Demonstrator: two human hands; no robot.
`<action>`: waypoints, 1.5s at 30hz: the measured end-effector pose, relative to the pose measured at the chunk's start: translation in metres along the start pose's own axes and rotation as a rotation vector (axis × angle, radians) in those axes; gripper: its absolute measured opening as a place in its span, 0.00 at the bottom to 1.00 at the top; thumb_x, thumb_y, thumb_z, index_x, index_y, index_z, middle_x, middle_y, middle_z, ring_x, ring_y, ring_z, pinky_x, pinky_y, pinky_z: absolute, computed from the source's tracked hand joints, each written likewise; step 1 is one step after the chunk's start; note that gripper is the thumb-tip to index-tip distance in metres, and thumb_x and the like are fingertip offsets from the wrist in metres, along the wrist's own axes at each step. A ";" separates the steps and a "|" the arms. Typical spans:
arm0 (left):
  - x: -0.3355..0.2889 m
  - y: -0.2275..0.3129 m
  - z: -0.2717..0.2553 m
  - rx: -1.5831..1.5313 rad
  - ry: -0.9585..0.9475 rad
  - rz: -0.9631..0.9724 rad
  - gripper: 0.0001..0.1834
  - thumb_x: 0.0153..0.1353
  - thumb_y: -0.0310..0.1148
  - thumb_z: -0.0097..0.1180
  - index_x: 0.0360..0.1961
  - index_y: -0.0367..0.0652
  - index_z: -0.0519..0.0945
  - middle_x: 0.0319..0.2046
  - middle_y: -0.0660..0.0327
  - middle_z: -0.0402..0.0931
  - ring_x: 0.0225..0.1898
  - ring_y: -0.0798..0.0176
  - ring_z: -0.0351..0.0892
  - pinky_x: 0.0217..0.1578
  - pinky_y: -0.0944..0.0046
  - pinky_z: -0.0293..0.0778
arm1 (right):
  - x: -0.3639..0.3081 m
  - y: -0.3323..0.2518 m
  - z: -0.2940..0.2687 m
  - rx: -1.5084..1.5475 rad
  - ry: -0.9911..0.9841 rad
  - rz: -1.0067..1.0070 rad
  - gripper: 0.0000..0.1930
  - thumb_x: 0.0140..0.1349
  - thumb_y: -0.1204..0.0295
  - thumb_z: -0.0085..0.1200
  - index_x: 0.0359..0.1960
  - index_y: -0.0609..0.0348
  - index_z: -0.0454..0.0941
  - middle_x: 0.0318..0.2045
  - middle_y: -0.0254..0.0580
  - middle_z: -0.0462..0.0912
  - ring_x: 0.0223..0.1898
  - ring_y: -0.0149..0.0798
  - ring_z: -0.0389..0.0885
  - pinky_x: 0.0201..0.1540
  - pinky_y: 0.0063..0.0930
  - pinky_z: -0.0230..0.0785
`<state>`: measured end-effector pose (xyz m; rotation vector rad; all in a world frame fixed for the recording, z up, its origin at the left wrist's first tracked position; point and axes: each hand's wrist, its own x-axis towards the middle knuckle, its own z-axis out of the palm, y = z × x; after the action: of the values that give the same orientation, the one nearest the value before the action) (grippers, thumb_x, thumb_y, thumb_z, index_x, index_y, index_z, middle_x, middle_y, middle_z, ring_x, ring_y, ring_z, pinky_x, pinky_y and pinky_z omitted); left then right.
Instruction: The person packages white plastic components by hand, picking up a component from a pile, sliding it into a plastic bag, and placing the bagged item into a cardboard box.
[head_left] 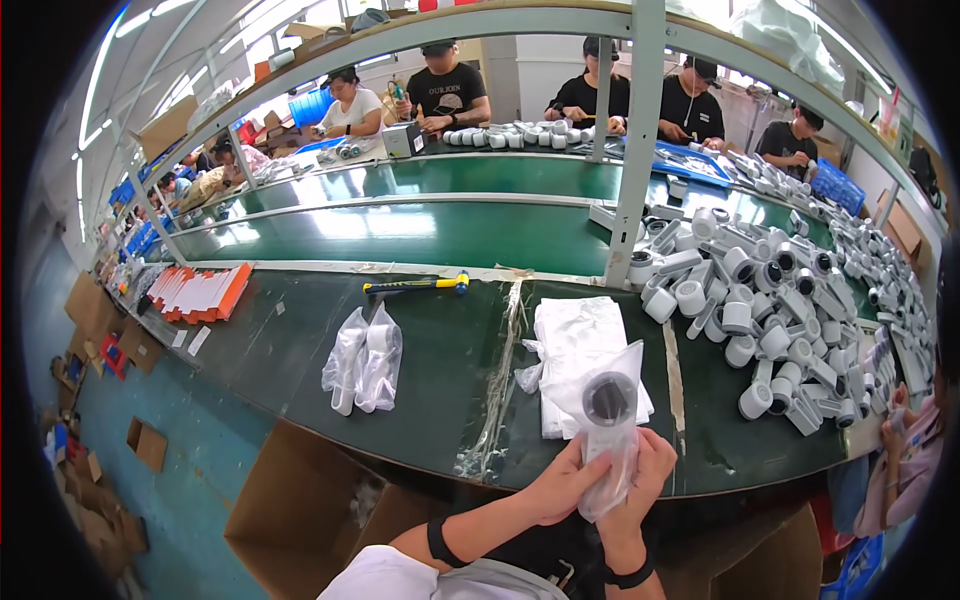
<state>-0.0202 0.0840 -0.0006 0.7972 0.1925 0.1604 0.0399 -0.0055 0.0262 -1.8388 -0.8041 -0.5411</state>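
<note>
**Inspector:** Start with the largest item.

**Assistant:** A dark green surface (420, 350) runs across the middle of the frame, with a green conveyor belt (400, 235) behind it. A grey upright post (632, 180) rises right of centre. Other people sit at work along the far side, at the top of the frame.

**Inspector:** Stock on the surface?

**Assistant:** A large heap of white cylindrical parts (780, 320) fills the right side. A stack of white plastic bags (575, 350) lies at centre. Two bagged parts (362, 360) lie left of centre, and a yellow-handled hammer (418, 285) sits just above them. An open cardboard box (300, 500) stands below the surface edge, lower left.

**Inspector:** The hands?

**Assistant:** Both are at lower centre, closed around one item. The left hand (562, 485) grips the lower left side of a clear bag (608, 440); the right hand (645, 480) wraps the lower right side. The bag is held upright just above the near edge of the surface, in front of the stack.

**Inspector:** Contents?

**Assistant:** One white part with a dark round opening (609, 398), seated in the upper half of the bag.

**Inspector:** Handling assessment?

**Assistant:** My judgement: the film is thin, soft and slippery, and it crumples readily. The part looks rigid, light, hollow plastic, not fragile. Gripping the film alone risks the part sliding, so the hold is best taken around the part's body through the film.
</note>
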 end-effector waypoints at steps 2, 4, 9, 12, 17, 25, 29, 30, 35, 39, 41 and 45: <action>0.003 0.002 -0.010 0.003 0.013 0.046 0.25 0.72 0.34 0.48 0.67 0.45 0.59 0.57 0.62 0.69 0.58 0.68 0.69 0.58 0.63 0.68 | -0.003 0.009 -0.004 0.031 -0.026 0.009 0.13 0.55 0.75 0.58 0.43 0.65 0.78 0.42 0.48 0.77 0.44 0.48 0.74 0.48 0.36 0.67; 0.003 0.013 -0.011 -0.048 0.040 0.094 0.23 0.72 0.34 0.49 0.65 0.44 0.62 0.55 0.62 0.72 0.54 0.69 0.73 0.54 0.63 0.72 | -0.004 0.016 -0.008 0.074 -0.004 0.029 0.07 0.58 0.78 0.55 0.39 0.66 0.79 0.38 0.47 0.78 0.40 0.45 0.77 0.45 0.33 0.69; -0.006 0.043 -0.027 0.017 0.240 0.256 0.19 0.71 0.35 0.52 0.60 0.42 0.69 0.47 0.63 0.78 0.45 0.68 0.80 0.46 0.65 0.78 | -0.015 0.015 -0.007 0.146 -0.146 -0.020 0.03 0.58 0.81 0.57 0.34 0.66 0.80 0.28 0.45 0.79 0.31 0.43 0.78 0.36 0.30 0.70; -0.026 0.061 -0.053 0.109 0.433 0.388 0.18 0.70 0.34 0.53 0.57 0.41 0.71 0.45 0.61 0.79 0.40 0.67 0.81 0.42 0.63 0.79 | -0.021 0.010 -0.009 0.348 -0.368 0.019 0.05 0.58 0.79 0.60 0.36 0.64 0.82 0.26 0.43 0.80 0.23 0.35 0.77 0.28 0.25 0.68; -0.074 0.125 -0.120 0.502 0.966 0.805 0.18 0.69 0.34 0.53 0.56 0.36 0.73 0.46 0.58 0.79 0.43 0.65 0.80 0.44 0.60 0.79 | -0.027 0.054 -0.012 0.300 -0.347 0.295 0.05 0.60 0.76 0.61 0.36 0.64 0.83 0.22 0.36 0.78 0.21 0.24 0.71 0.24 0.19 0.62; -0.197 0.202 -0.259 1.364 1.710 0.733 0.29 0.65 0.47 0.57 0.53 0.30 0.74 0.46 0.44 0.79 0.46 0.48 0.80 0.46 0.55 0.73 | -0.031 0.086 -0.004 0.371 -0.396 0.507 0.09 0.65 0.73 0.57 0.40 0.68 0.81 0.26 0.32 0.79 0.28 0.22 0.74 0.31 0.16 0.66; -0.186 0.199 -0.288 1.397 1.687 0.459 0.25 0.63 0.45 0.57 0.52 0.34 0.75 0.46 0.41 0.79 0.49 0.38 0.78 0.49 0.51 0.71 | -0.032 0.089 -0.002 0.347 -0.301 0.502 0.08 0.63 0.74 0.59 0.38 0.69 0.81 0.24 0.34 0.80 0.25 0.22 0.73 0.28 0.17 0.66; -0.181 0.199 -0.293 1.327 1.696 0.396 0.24 0.63 0.44 0.57 0.52 0.35 0.76 0.46 0.41 0.79 0.49 0.38 0.77 0.49 0.50 0.71 | -0.033 0.090 -0.001 0.352 -0.305 0.504 0.08 0.63 0.74 0.59 0.38 0.69 0.81 0.24 0.34 0.80 0.25 0.22 0.73 0.28 0.17 0.66; -0.145 0.199 -0.287 1.423 1.586 0.370 0.22 0.64 0.42 0.55 0.52 0.37 0.75 0.46 0.42 0.79 0.50 0.40 0.78 0.50 0.51 0.72 | -0.033 0.093 -0.004 0.317 -0.293 0.524 0.08 0.63 0.74 0.58 0.38 0.69 0.81 0.24 0.33 0.79 0.25 0.22 0.73 0.28 0.17 0.66; -0.135 0.198 -0.290 1.484 1.462 0.353 0.21 0.65 0.41 0.54 0.53 0.37 0.75 0.47 0.43 0.79 0.50 0.41 0.79 0.49 0.51 0.73 | -0.034 0.092 -0.003 0.308 -0.286 0.518 0.08 0.63 0.74 0.58 0.38 0.69 0.81 0.24 0.33 0.79 0.25 0.23 0.73 0.27 0.17 0.66; -0.133 0.199 -0.287 1.465 1.431 0.373 0.22 0.65 0.43 0.54 0.52 0.36 0.76 0.46 0.43 0.80 0.49 0.41 0.79 0.48 0.51 0.73 | -0.034 0.091 -0.002 0.311 -0.262 0.497 0.08 0.63 0.74 0.58 0.37 0.68 0.81 0.24 0.33 0.79 0.24 0.23 0.73 0.28 0.17 0.66; -0.150 0.199 -0.287 1.573 1.458 0.407 0.23 0.64 0.43 0.57 0.51 0.34 0.76 0.46 0.46 0.80 0.48 0.45 0.79 0.48 0.54 0.73 | -0.036 0.088 -0.001 0.321 -0.263 0.486 0.07 0.63 0.74 0.58 0.37 0.68 0.81 0.24 0.34 0.79 0.24 0.23 0.74 0.28 0.17 0.67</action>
<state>-0.2460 0.3876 -0.0357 2.1576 1.6811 1.0511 0.0808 -0.0396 -0.0530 -1.7362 -0.5435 0.1366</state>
